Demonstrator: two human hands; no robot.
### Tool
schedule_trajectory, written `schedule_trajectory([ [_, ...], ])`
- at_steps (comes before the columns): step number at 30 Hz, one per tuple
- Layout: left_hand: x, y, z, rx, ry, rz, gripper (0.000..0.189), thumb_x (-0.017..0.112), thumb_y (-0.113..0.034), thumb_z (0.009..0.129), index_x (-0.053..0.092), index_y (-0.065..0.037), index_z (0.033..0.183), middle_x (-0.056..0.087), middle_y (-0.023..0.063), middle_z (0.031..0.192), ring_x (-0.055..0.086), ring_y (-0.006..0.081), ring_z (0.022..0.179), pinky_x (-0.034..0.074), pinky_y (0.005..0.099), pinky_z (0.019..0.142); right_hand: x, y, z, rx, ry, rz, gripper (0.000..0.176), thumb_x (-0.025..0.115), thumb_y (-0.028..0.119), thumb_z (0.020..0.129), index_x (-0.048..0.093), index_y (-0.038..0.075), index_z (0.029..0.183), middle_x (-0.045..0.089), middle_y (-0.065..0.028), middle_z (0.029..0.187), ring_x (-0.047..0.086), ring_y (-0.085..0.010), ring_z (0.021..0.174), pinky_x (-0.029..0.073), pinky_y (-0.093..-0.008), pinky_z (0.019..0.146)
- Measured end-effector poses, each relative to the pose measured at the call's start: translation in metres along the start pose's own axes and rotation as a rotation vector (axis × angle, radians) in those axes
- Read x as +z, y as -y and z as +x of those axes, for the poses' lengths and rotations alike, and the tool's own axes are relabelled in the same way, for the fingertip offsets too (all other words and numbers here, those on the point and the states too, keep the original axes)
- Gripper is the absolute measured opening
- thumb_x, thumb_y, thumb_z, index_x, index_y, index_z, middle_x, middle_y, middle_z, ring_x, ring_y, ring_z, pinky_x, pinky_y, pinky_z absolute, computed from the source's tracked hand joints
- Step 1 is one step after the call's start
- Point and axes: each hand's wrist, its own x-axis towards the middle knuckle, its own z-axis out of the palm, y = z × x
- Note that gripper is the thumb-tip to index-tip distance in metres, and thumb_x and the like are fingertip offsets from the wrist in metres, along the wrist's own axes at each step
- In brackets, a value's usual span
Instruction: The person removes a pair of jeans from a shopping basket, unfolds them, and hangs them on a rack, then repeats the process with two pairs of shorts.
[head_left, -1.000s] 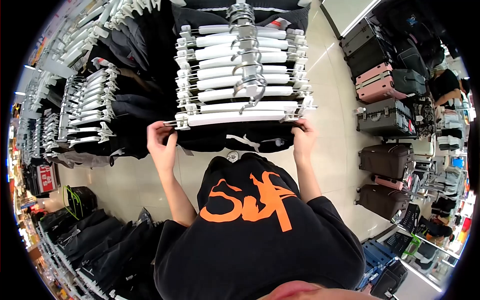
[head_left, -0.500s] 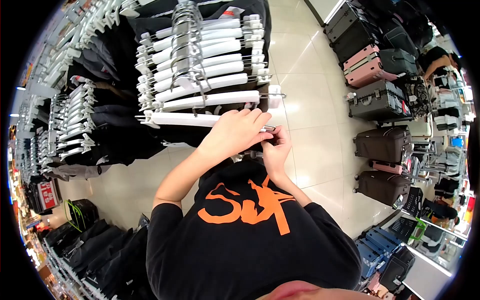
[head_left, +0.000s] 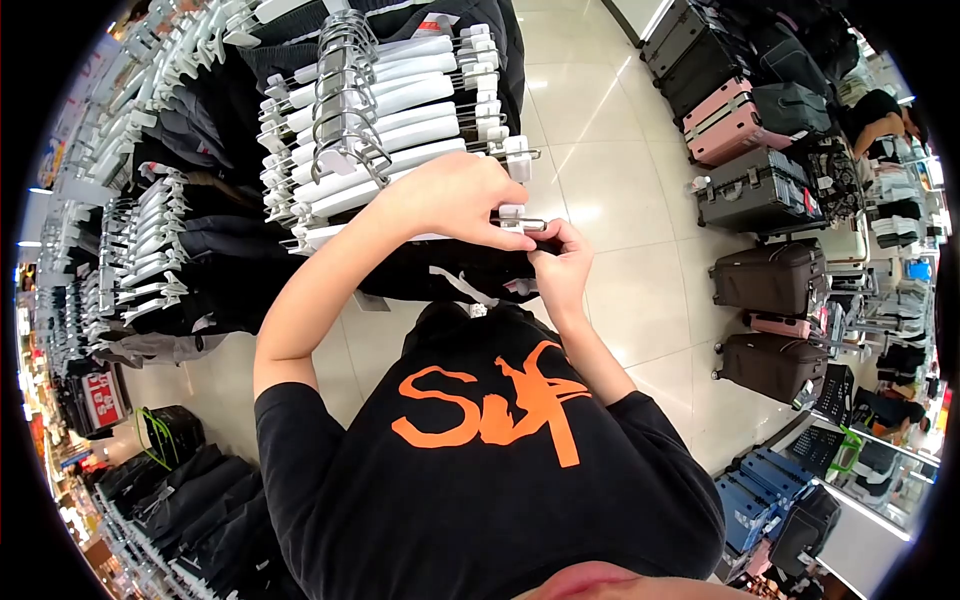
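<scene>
A row of white clip hangers (head_left: 418, 122) hangs from a rack, carrying dark garments. My left hand (head_left: 455, 200) reaches across the front hanger (head_left: 322, 236), its thumb and fingers closed around the white clip (head_left: 514, 218) at the right end. Under that hanger hangs a black garment (head_left: 410, 268) with a pale strip, perhaps a drawstring, at its front. My right hand (head_left: 563, 262) pinches the top corner of this garment, just below the clip. The left palm hides part of the front hanger's bar.
More racks of white hangers with dark clothes (head_left: 150, 240) stand to the left. Black garments (head_left: 190, 520) hang at lower left. Across the tiled floor (head_left: 625, 220) at right stand several suitcases, among them a pink suitcase (head_left: 722, 122) and a brown suitcase (head_left: 765, 275).
My left hand has shifted up and now surrounds the end clip. My right hand has come slightly right and up. More of the black garment and its pale strip shows.
</scene>
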Motion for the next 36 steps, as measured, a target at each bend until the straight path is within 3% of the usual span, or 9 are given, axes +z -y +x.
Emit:
schedule_trajectory([
  [8,0.015,0.005,-0.003,-0.019,-0.165,-0.016,0.047,0.059,-0.046,0.067,0.044,-0.002,0.055,0.046,0.0097,0.048,0.048,0.0267,0.046,0.035,0.0335,0.042,-0.003,-0.004,0.004,0.021,0.053,0.037,0.015,0.045,-0.011,0.056,0.052,-0.002,0.066,0.055,-0.0017,0.064,0.049,-0.006,0.06,0.038,-0.0189,0.057],
  [14,0.013,0.001,-0.005,0.034,-0.198,-0.008,0.047,0.06,-0.045,0.066,0.042,-0.004,0.053,0.044,0.0072,0.045,0.047,0.0247,0.042,0.034,0.0313,0.039,-0.012,-0.02,-0.002,0.173,0.079,0.041,0.021,0.044,-0.013,0.055,0.054,-0.001,0.07,0.055,-0.0028,0.065,0.049,-0.0063,0.06,0.038,-0.0186,0.058],
  [21,0.015,0.004,-0.005,0.138,-0.244,0.057,0.047,0.06,-0.046,0.067,0.041,-0.006,0.052,0.042,0.0055,0.044,0.046,0.0244,0.041,0.034,0.0312,0.038,-0.007,-0.004,0.0,0.118,0.0,0.087,0.022,0.048,-0.011,0.053,0.047,0.002,0.07,0.05,-0.0013,0.066,0.044,-0.0061,0.056,0.035,-0.0178,0.053],
  [28,0.018,0.004,-0.007,0.09,-0.24,0.065,0.043,0.059,-0.045,0.067,0.045,-0.006,0.056,0.046,0.0055,0.048,0.049,0.0243,0.045,0.037,0.0314,0.041,-0.005,0.008,0.009,0.035,0.039,0.091,0.023,0.051,-0.009,0.055,0.044,0.004,0.073,0.044,0.0018,0.068,0.036,-0.0034,0.052,0.031,-0.0181,0.047],
  [31,0.03,0.007,-0.005,0.047,-0.399,0.213,0.042,0.056,-0.05,0.067,0.052,-0.008,0.067,0.05,0.0049,0.054,0.052,0.0241,0.051,0.041,0.0322,0.045,-0.01,-0.004,0.012,-0.048,0.015,0.02,0.022,0.055,-0.005,0.061,0.046,0.003,0.079,0.046,-0.0001,0.072,0.038,-0.0047,0.055,0.032,-0.0172,0.049],
  [32,0.033,0.005,-0.007,-0.003,-0.422,0.323,0.038,0.058,-0.046,0.066,0.052,-0.009,0.073,0.053,0.0038,0.066,0.054,0.0195,0.06,0.042,0.0301,0.049,-0.01,-0.007,0.012,-0.051,0.037,0.019,0.022,0.055,-0.005,0.061,0.046,0.003,0.079,0.046,-0.0001,0.072,0.038,-0.0047,0.055,0.032,-0.0172,0.049],
  [34,0.048,0.0,-0.016,-0.041,-0.618,0.414,0.035,0.061,-0.039,0.066,0.053,-0.01,0.085,0.052,0.0035,0.08,0.052,0.017,0.072,0.042,0.0279,0.057,-0.007,-0.015,0.01,-0.158,-0.019,-0.144,0.023,0.054,-0.002,0.072,0.042,0.003,0.091,0.045,-0.0023,0.081,0.043,-0.0081,0.069,0.037,-0.0191,0.063],
  [35,0.059,-0.002,-0.025,-0.05,-0.709,0.342,0.042,0.063,-0.032,0.065,0.052,-0.011,0.099,0.05,0.0035,0.09,0.049,0.0184,0.081,0.041,0.028,0.065,-0.007,-0.026,0.007,-0.169,-0.016,-0.128,0.027,0.054,0.002,0.074,0.04,0.002,0.097,0.046,-0.0037,0.085,0.043,-0.0086,0.071,0.037,-0.0201,0.065],
  [36,0.08,0.001,-0.035,0.013,-0.883,0.372,0.044,0.063,-0.028,0.065,0.052,-0.011,0.104,0.051,0.0043,0.095,0.049,0.0215,0.088,0.041,0.0311,0.074,-0.012,-0.043,0.006,-0.212,-0.002,-0.267,0.033,0.055,0.005,0.075,0.038,0.001,0.102,0.045,-0.0065,0.092,0.044,-0.0113,0.078,0.036,-0.0226,0.072],
])
